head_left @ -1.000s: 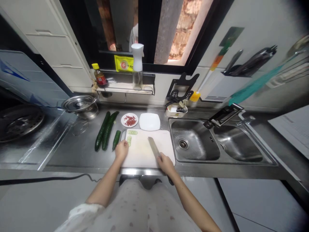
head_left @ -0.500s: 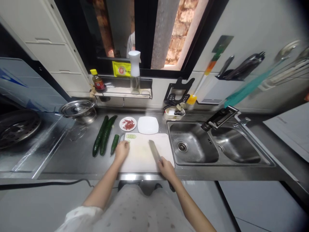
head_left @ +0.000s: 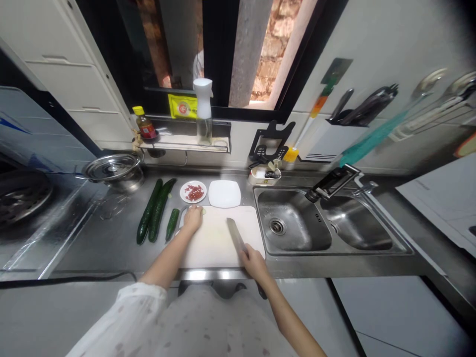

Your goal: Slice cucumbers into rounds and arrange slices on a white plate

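Observation:
My left hand (head_left: 193, 218) is over the far left part of the white cutting board (head_left: 211, 248), its fingers closed around cucumber slices. One pale slice (head_left: 203, 211) shows at the fingertips; my hand hides the others. In my right hand (head_left: 253, 260) is the handle of a kitchen knife (head_left: 235, 233), its blade lying slantwise over the board and pointing away from me. A short piece of cucumber (head_left: 172, 224) rests on the counter just left of the board. Farther left lie two whole cucumbers (head_left: 149, 213) (head_left: 161, 210) side by side.
Behind the board are a plate of chopped red bits (head_left: 193, 192) and a white square plate (head_left: 224, 193). The double sink (head_left: 293, 218) with its black faucet (head_left: 329, 183) adjoins on the right. A lidded steel pot (head_left: 113, 173) stands at the back left.
My left hand has moved away from me and slightly right, onto the cucumber slices, which it now mostly covers. The right hand still holds the knife in about the same place.

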{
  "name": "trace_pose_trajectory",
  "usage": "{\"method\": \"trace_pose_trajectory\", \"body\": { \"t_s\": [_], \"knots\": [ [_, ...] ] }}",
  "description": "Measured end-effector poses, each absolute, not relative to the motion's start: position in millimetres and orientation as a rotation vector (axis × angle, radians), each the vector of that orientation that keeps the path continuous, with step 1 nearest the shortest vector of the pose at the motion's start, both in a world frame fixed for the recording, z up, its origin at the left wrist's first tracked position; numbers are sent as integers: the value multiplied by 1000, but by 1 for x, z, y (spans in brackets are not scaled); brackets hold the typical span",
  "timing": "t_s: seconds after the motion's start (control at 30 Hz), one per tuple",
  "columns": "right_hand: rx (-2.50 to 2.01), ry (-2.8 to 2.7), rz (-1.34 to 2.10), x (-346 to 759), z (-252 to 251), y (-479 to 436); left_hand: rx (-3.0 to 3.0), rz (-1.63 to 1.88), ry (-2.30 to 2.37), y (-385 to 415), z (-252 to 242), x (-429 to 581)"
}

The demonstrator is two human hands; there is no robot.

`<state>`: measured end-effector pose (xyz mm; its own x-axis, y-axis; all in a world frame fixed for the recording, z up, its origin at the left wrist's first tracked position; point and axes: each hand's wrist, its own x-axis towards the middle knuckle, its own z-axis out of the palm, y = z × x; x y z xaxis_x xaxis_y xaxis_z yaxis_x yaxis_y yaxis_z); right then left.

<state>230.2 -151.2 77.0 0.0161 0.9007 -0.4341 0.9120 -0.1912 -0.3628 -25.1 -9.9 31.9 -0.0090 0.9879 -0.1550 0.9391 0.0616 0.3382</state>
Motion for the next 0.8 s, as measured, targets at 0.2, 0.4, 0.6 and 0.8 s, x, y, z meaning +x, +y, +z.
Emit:
{"method": "trace_pose_trajectory", "body": {
  "t_s": [0.2, 0.4, 0.6, 0.8],
  "knots": [
    [2214, 1976, -915, 230, 78, -151, 1937, 226, 2030, -7, 30, -24],
    [2195, 2034, -921, 232, 71, -151, 1769, 360, 2060, -9, 33, -22],
    [2178, 2052, -894, 232, 72, -151, 1377, 583, 1946, -24, 29, -10],
    [2100, 2044, -838, 226, 82, -155, 1284, 587, 1855, -54, 19, 10]
  ]
}}
